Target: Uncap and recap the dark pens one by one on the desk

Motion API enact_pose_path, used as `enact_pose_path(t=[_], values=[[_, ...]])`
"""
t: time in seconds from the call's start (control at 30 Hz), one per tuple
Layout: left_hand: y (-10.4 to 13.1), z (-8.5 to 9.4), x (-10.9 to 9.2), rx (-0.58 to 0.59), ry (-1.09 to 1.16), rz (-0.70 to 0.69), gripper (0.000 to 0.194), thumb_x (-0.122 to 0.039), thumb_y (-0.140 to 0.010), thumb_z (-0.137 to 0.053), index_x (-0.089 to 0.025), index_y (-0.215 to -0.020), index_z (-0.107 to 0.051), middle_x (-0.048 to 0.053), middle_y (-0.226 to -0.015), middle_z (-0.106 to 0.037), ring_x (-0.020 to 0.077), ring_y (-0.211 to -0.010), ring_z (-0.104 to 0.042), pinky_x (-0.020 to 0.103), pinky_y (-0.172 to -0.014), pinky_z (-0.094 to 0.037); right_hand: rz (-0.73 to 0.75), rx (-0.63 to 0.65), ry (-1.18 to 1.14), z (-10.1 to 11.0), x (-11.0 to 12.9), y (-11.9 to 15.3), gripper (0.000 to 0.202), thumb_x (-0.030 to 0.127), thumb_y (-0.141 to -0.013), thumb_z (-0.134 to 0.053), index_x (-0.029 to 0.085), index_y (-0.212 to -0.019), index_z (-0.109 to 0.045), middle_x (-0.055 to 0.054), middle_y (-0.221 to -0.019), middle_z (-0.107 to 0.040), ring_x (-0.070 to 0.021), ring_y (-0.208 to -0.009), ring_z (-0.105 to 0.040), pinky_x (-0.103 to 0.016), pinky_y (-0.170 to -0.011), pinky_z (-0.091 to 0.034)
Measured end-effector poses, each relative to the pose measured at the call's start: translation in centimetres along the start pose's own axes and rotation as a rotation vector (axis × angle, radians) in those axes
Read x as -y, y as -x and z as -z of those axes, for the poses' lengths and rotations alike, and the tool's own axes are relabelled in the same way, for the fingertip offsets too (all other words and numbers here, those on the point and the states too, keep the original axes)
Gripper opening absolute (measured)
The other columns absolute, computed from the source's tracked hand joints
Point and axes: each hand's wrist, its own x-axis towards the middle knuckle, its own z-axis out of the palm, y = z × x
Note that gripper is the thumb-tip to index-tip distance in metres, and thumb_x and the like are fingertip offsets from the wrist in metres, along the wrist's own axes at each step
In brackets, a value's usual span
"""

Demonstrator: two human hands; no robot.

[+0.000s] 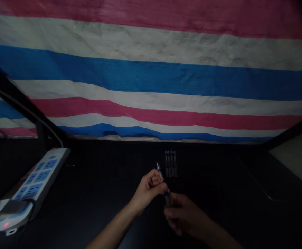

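A slim pen (161,175) slants between my two hands over the dark table, its pointed tip facing up and away from me. My left hand (149,190) is closed around the pen's front part, with the thumb pressed along it. My right hand (182,212), in shadow, is closed on the dark rear end of the same pen. The dimness hides whether that end is a separate piece. Just beyond my hands, a row of several similar dark pens (171,164) lies side by side on the table.
At the left lies a white power strip (55,166) with a plug and cable at its near end and a small red light. A striped sheet (151,76) hangs behind the black table (101,207). A dark flat rectangular object (275,176) rests at the right.
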Motion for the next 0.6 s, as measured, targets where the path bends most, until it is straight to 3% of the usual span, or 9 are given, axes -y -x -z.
enact_pose_path(t=[0.2, 0.43, 0.5, 0.6], values=[[0.03, 0.11, 0.24, 0.016, 0.014, 0.014, 0.029, -0.030, -0.070, -0.078, -0.015, -0.082, -0.057, 0.001, -0.067, -0.065, 0.0131, -0.063, -0.064, 0.021, -0.059, -0.046, 0.003, -0.001, -0.040, 0.06, 0.04, 0.03, 0.036, 0.032, -0.064, -0.077, 0.017, -0.079, -0.048, 0.002, -0.065, -0.059, -0.0087, -0.046, -0.056, -0.016, -0.035, -0.038], [0.17, 0.46, -0.02, -0.061, 0.028, 0.013, 0.026, -0.030, -0.071, -0.078, -0.015, -0.084, -0.061, 0.003, -0.072, -0.068, 0.0139, -0.065, -0.065, 0.024, -0.062, -0.049, 0.030, 0.022, -0.077, -0.17, 0.48, 0.27, 0.046, 0.055, -0.079, -0.062, 0.012, -0.096, -0.056, -0.011, -0.090, -0.065, -0.0177, -0.068, -0.067, -0.020, -0.043, -0.047], [0.21, 0.46, -0.01, -0.091, 0.035, 0.003, 0.024, -0.029, -0.072, -0.076, -0.016, -0.085, -0.061, 0.002, -0.072, -0.067, 0.0131, -0.065, -0.064, 0.024, -0.064, -0.049, 0.038, -0.012, -0.021, -0.23, 0.46, 0.32, 0.045, 0.053, -0.077, -0.064, 0.015, -0.096, -0.053, -0.011, -0.094, -0.065, -0.0174, -0.064, -0.067, -0.019, -0.038, -0.045], [0.23, 0.37, -0.02, -0.108, 0.027, 0.000, 0.025, -0.030, -0.071, -0.077, -0.016, -0.084, -0.060, 0.001, -0.071, -0.067, 0.0133, -0.066, -0.064, 0.024, -0.065, -0.050, 0.061, -0.057, 0.058, -0.31, 0.17, 0.27, 0.041, 0.045, -0.069, -0.074, 0.017, -0.081, -0.046, -0.004, -0.083, -0.065, -0.0131, -0.050, -0.062, -0.015, -0.031, -0.038]])
